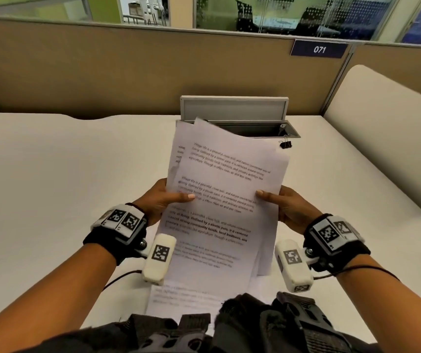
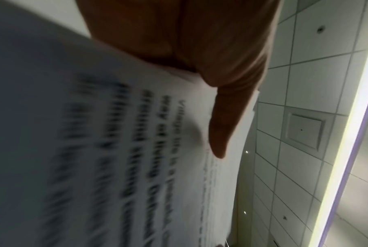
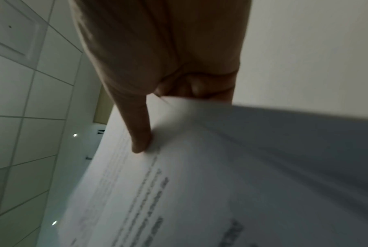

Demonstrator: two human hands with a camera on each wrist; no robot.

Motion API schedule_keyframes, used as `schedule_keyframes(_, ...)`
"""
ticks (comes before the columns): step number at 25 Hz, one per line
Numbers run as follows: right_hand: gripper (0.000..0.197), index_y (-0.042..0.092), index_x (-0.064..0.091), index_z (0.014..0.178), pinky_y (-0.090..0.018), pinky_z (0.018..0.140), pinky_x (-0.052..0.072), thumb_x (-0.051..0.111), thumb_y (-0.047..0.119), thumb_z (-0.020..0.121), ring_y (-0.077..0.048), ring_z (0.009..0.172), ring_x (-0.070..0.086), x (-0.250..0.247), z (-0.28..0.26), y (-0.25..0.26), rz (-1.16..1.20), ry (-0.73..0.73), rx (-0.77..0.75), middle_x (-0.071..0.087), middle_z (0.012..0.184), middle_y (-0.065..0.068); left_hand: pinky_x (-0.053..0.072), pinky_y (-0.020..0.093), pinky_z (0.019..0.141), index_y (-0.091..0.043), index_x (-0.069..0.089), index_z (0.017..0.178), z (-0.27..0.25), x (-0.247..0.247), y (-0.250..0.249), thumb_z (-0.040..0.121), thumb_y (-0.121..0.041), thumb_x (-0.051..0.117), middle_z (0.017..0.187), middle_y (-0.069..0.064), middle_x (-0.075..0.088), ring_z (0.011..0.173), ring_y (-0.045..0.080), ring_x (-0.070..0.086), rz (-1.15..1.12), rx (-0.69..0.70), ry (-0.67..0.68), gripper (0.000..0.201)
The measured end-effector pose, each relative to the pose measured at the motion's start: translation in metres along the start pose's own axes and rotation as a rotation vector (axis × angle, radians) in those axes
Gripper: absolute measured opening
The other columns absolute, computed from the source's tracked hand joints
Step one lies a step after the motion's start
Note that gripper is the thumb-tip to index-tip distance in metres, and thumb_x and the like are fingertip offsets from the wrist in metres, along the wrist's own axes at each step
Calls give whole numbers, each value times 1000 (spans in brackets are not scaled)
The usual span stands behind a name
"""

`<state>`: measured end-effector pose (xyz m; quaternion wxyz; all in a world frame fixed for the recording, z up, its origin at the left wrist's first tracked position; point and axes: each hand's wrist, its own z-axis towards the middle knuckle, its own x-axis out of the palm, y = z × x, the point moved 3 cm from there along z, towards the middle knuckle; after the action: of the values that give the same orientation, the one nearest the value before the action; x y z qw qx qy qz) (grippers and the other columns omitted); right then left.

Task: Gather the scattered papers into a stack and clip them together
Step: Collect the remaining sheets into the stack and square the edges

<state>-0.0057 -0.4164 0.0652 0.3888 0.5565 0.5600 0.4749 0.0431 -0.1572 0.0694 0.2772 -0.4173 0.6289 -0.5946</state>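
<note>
Left hand point(image 1: 157, 200) | right hand point(image 1: 284, 207) | papers point(image 1: 219, 200) held, long axis away

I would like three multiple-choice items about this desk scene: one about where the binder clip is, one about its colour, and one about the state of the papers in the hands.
1. Where is the binder clip?
A. on the desk, next to the open cable box
B. clamped on the papers
C. in the right hand

2. What colour is the clip?
A. red
B. black
C. yellow

3. In what state are the papers?
A. lying flat and scattered over the desk
B. held up in both hands, edges not yet aligned
C. neatly squared and clipped

Key: 1 A, it lies on the desk beside the cable box, beyond the papers. 2 B, its body is black with wire handles. 3 B, the left hand and the right hand grip the two sides, and the sheets are fanned at the top.
</note>
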Motion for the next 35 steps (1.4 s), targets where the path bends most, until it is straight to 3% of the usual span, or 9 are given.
schedule_keyframes(3,76,11,65,102,-26,64,57,89,40,35,-18,82,72,9,3,13,76,-26,-151,75,92,-2,57,29,65,-13,64,98,0,3,-7,34,-39,89,87,1,76,82,20,72,-38,61,-33,73)
schedule_keyframes(7,61,10,63,101,-29,67,57,81,27,46,-19,83,71,20,1,51,124,-117,-352,75,90,0,58,27,62,-10,59,94,-1,7,-43,75,-3,64,79,-2,75,78,19,69,-12,215,-191,21)
schedule_keyframes(10,49,14,63,99,-31,74,58,77,21,53,-16,87,70,28,-4,89,102,-214,-513,74,90,5,58,25,64,-14,58,90,0,10,-81,79,5,58,76,-9,73,74,9,70,3,389,-268,22)
schedule_keyframes(13,28,17,63,95,-31,76,57,71,5,71,-15,88,69,39,-9,120,55,-297,-678,71,91,9,57,25,66,-17,58,88,2,17,-107,81,4,58,73,-14,72,73,5,69,39,530,-350,23)
schedule_keyframes(17,25,23,62,88,-41,81,56,69,4,75,-22,91,67,51,-8,134,-6,-386,-824,68,92,5,57,30,74,-8,53,98,7,23,-117,81,2,58,87,-1,66,75,8,67,-24,628,-417,20)
schedule_keyframes(21,24,24,61,85,-28,71,57,68,3,77,-6,79,67,51,-2,111,3,-384,-755,67,87,9,58,28,70,-11,57,96,9,23,-94,78,0,63,89,0,66,75,7,69,-33,568,-410,22)
schedule_keyframes(26,27,15,63,94,-25,63,54,73,5,71,-12,77,67,37,8,52,60,-347,-498,68,92,-1,56,41,78,-22,64,86,11,7,-46,70,-2,71,76,-11,74,80,16,68,7,377,-409,26)
schedule_keyframes(33,38,23,65,89,-47,80,55,76,-3,64,-32,93,64,32,20,19,5,-281,-355,68,100,-10,59,27,66,-28,68,69,14,9,-34,67,6,70,67,-18,72,66,2,68,60,333,-381,34)
schedule_keyframes(35,33,23,67,83,-46,80,55,76,-3,64,-27,86,65,33,20,22,26,-328,-375,70,93,-6,59,25,60,-24,69,64,16,12,-37,66,5,72,63,-15,72,61,4,68,6,343,-432,29)
